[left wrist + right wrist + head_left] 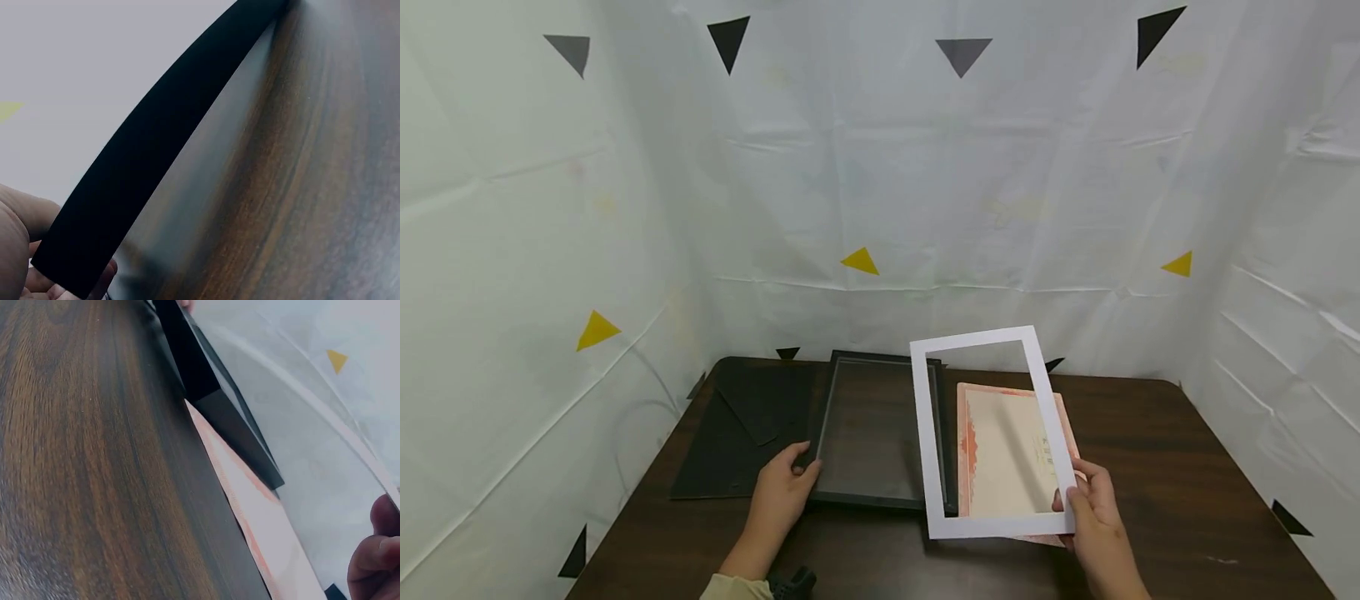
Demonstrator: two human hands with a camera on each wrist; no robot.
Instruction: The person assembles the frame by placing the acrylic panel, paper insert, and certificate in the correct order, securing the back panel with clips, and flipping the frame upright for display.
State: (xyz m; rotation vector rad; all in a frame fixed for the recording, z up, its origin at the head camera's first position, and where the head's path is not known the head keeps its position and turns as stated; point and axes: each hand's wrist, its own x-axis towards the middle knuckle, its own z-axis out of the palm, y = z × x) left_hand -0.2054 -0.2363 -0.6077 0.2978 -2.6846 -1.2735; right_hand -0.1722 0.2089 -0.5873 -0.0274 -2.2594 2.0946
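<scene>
Left hand [784,483] grips the black frame [868,502] at the frame's 8 o'clock; in the left wrist view, fingers show on both sides of the black edge; whether the frame lies flat or is slightly lifted, cannot tell. Right hand [1097,508] pinches the white mat [928,442] near the mat's 4 o'clock corner, thumb on the near face, fingertips behind and partly seen through the opening.

Positions, taken from the frame's centre in the head view: white mat at 3 o'clock, held up and tilted, its left border passing in front of the frame's right side; printed sheet [1003,458] also at 3 o'clock, on the table [1150,450], seen mostly through the mat's opening; black backing board [703,450] at 9 o'clock, just beside the frame, with a narrow flap [745,412] on its face.

Writing: the sheet is cream with a pink-red border and red patches along its left margin; small gold characters stand in vertical lines toward its 3 o'clock side; too small to read.

Surroundings: table dark, wood-grained; white cloth [880,167] hangs at 12 o'clock and along both sides, creased, carrying black, grey and yellow triangles; left forearm at 7 o'clock, with a pale sleeve [736,588] and a black wristband [793,583].
</scene>
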